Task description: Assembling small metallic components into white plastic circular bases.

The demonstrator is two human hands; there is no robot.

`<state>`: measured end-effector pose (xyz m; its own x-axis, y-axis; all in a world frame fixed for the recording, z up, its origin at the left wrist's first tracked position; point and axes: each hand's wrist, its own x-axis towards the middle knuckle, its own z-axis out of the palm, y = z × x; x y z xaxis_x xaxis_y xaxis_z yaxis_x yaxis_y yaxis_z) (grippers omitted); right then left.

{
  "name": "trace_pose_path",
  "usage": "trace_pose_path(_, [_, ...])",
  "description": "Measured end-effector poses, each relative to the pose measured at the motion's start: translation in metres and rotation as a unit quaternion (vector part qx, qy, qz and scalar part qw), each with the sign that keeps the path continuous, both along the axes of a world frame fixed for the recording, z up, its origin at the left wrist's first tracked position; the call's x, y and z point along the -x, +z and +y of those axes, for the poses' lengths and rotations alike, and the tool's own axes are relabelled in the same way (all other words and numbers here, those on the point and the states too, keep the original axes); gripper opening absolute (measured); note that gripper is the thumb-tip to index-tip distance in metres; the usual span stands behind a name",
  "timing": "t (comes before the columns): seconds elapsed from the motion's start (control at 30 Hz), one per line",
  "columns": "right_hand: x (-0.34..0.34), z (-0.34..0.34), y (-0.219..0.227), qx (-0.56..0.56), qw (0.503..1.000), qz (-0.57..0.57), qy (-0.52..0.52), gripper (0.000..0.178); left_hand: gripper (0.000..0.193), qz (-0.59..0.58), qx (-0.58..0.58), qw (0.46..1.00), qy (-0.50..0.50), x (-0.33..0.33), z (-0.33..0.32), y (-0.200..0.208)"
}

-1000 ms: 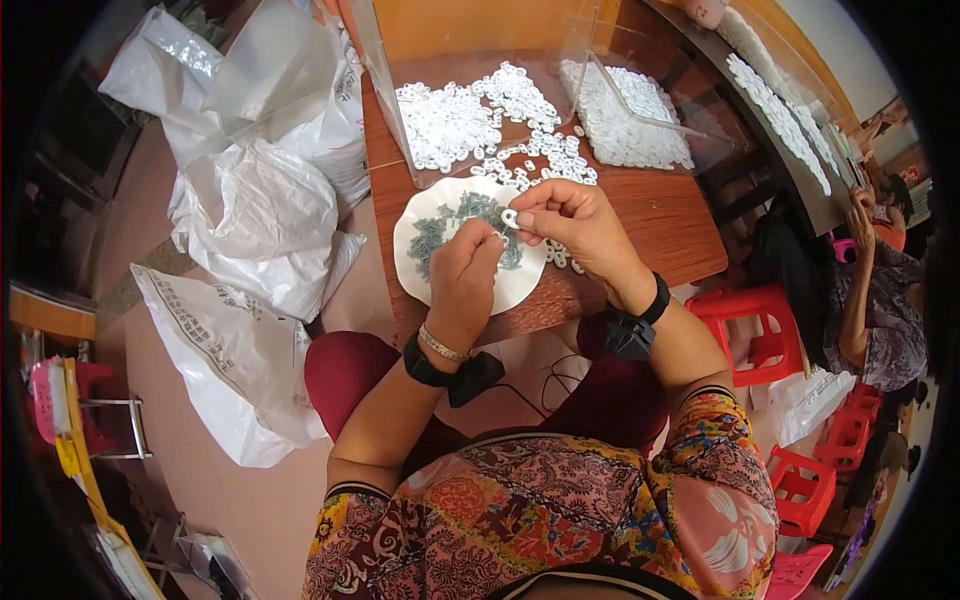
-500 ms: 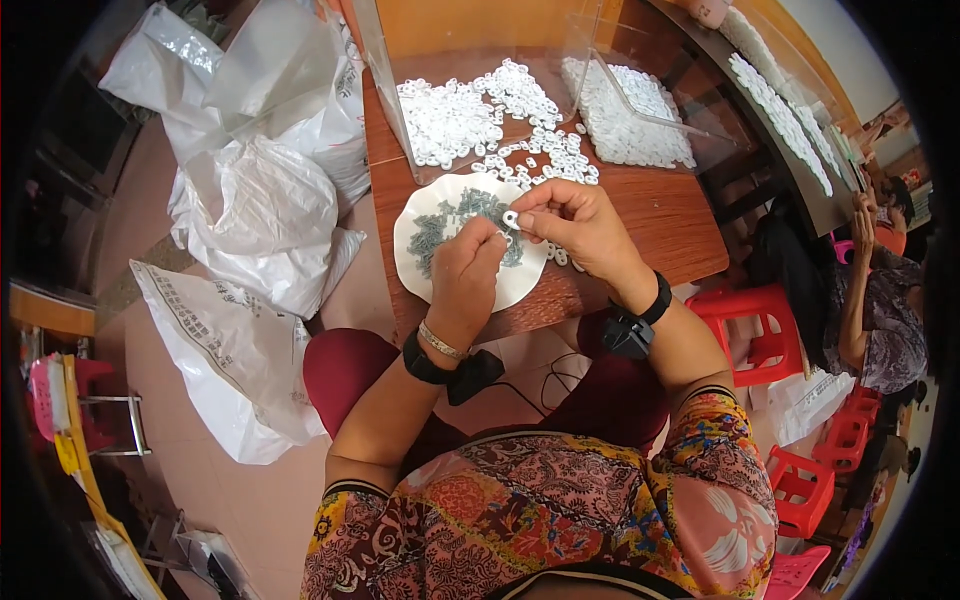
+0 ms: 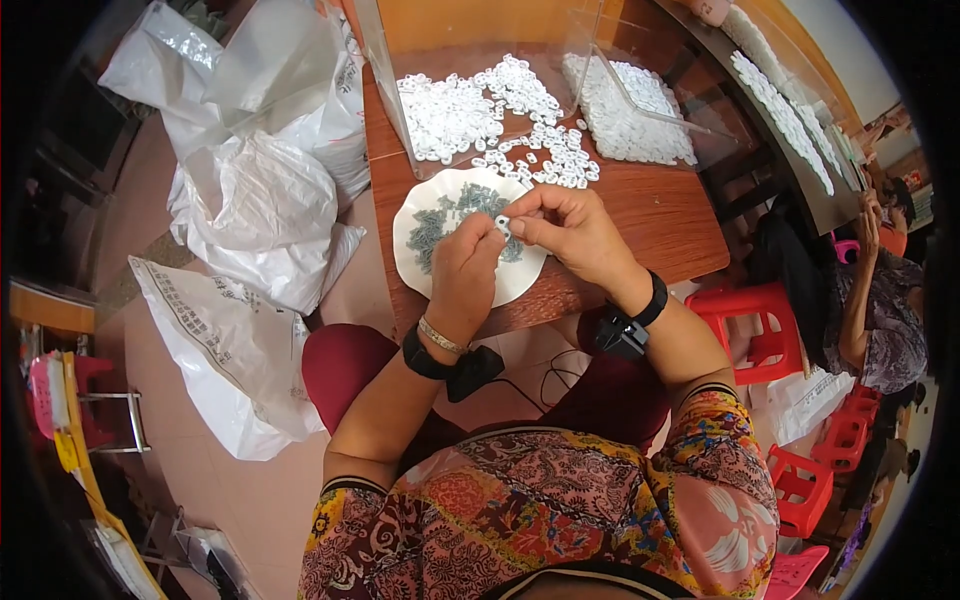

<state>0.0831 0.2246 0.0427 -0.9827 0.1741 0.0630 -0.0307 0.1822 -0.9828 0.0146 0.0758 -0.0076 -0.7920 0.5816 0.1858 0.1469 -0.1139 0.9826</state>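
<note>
My right hand (image 3: 575, 228) pinches a small white plastic piece with a hole (image 3: 503, 222) between thumb and fingertips. Right against that piece are the closed fingers of my left hand (image 3: 466, 265); whatever they hold is hidden. Both hands are over a white scalloped plate (image 3: 518, 284) bearing a heap of small grey screw-like parts (image 3: 430, 238). Beyond the plate, many loose white pieces of the same kind (image 3: 540, 155) lie scattered on the brown wooden table (image 3: 660, 220).
A clear acrylic box (image 3: 390, 90) at the back holds more white pieces (image 3: 445, 120), with a filled clear bin (image 3: 640, 140) to its right. White sacks (image 3: 255, 220) stand at the left. A red stool (image 3: 750, 330) and a seated person (image 3: 880, 320) are at the right.
My right hand has moved slightly left, bringing the white piece against the fingertips of my left hand. My left hand has barely moved.
</note>
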Motion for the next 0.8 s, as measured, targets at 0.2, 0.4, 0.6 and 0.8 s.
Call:
trace_pose_path(0.2, [0.001,-0.008,-0.004,0.002,1.0,0.031,0.002,0.021,0.017,-0.132,-0.05,0.99,-0.025,-0.001,0.0,0.009])
trace_pose_path(0.4, [0.001,-0.009,-0.002,-0.081,0.995,0.055,-0.01,0.021,0.019,-0.225,-0.071,0.97,-0.055,-0.001,-0.002,0.013])
trace_pose_path(0.6, [-0.001,-0.011,0.003,-0.124,0.991,0.052,0.006,0.022,0.022,-0.247,-0.064,0.963,-0.084,0.002,-0.002,0.012])
trace_pose_path(0.8, [-0.003,-0.02,0.006,-0.293,0.949,0.118,-0.023,0.03,0.022,-0.22,-0.064,0.971,-0.064,-0.001,-0.001,0.012])
